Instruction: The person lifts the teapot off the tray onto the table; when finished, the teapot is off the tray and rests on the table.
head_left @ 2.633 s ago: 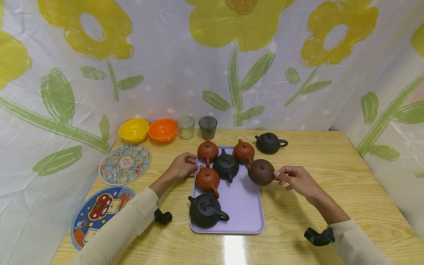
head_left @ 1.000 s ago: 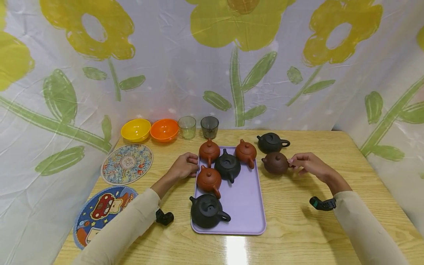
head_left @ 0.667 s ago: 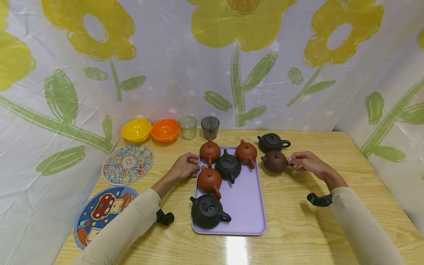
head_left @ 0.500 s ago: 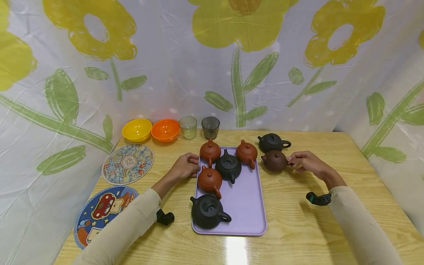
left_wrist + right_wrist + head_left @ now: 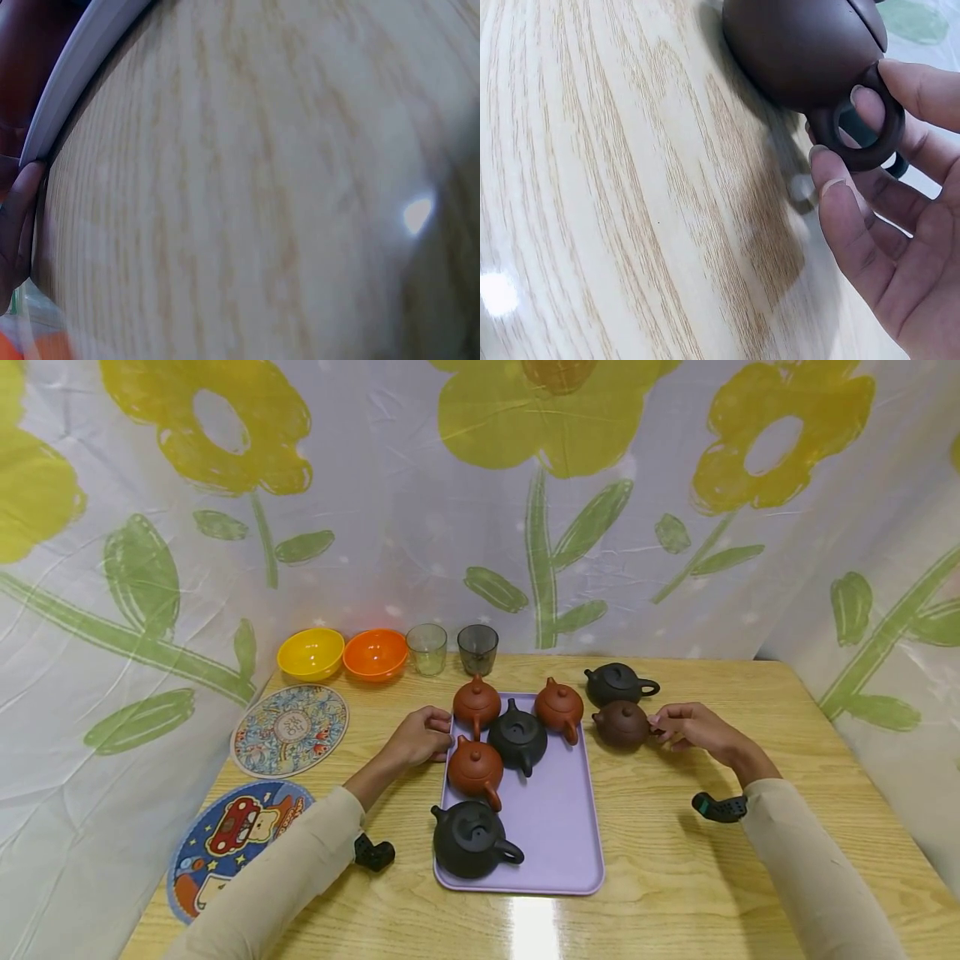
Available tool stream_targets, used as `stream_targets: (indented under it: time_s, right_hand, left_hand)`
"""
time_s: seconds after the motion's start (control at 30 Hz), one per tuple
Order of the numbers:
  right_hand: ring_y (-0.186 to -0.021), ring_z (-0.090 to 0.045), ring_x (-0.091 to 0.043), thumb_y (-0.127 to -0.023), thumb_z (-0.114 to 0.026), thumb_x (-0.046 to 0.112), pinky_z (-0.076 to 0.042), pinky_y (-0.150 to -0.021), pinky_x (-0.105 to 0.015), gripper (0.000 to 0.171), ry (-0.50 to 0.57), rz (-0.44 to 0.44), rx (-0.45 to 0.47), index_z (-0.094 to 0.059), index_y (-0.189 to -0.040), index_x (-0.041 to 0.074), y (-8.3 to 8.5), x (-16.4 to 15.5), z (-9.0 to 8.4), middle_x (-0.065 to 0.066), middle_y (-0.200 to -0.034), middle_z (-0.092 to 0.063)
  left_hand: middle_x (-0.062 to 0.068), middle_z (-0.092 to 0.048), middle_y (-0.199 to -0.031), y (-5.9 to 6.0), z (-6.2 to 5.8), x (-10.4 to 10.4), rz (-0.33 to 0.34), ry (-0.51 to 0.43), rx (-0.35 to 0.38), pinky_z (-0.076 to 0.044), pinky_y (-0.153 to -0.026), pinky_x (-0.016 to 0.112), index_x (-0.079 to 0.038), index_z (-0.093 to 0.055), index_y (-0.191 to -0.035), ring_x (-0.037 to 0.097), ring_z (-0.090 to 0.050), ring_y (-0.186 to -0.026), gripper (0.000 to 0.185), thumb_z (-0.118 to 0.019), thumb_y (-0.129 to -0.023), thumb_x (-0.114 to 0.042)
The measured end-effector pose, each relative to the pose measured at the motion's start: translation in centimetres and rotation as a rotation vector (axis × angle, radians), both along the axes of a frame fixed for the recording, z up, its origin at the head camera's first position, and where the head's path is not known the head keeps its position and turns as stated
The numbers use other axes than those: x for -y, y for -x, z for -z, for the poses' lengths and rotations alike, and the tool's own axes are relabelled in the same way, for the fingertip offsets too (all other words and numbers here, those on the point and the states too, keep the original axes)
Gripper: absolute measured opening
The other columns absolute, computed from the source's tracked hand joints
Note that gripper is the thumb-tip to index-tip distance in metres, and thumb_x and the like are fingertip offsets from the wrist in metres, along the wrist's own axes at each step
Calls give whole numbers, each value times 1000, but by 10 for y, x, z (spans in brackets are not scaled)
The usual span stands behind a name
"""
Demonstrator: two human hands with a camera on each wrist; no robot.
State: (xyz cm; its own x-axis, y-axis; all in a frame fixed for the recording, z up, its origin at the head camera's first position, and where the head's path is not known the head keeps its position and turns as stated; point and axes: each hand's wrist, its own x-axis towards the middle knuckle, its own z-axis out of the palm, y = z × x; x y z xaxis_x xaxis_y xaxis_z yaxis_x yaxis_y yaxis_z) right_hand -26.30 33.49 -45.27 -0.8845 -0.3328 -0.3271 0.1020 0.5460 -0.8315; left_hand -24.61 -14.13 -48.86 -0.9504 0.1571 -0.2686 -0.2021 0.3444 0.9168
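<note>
Brown teapot (image 5: 621,725) farther right, handle (image 5: 864,157) partly hidden

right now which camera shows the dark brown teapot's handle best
The right wrist view: the handle of the dark brown teapot appears large and close, its ring shape clear though fingers partly cover it. The head view shows it small and largely hidden; the left wrist view doesn't show it.

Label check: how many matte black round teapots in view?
3: near-left black teapot and far-end black teapot on the lilac rectangular tray; rear-right black teapot on the wood-grain table.
</note>
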Motion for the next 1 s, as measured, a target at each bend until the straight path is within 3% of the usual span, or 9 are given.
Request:
stream_targets:
  time_s: [0.67, 1.0]
  right_hand:
    - [-94, -65, -20, -104, -55, 35, -59, -81, -36, 42, -17, 7, -8, -62, -118, -4, -2, -3, 3, -15, -108, -63]
    - [-94, -64, -20, -104, -54, 37, -59, -79, -35, 45, -27, 38, -11, -61, -122, -3, -4, -5, 6, -17, -115, -63]
  left_hand:
    - [21, -57, -123, -3, -2, -1, -12, -16, -6, -62, -70, 32, 2, -52, -133, 21, -64, -91, 45, -64, -89, 2]
    - [22, -56, -124, 0, 2, 0, -6, -19, -4, -63, -70, 34, 3, -52, -133, 21, -64, -91, 47, -65, -89, 0]
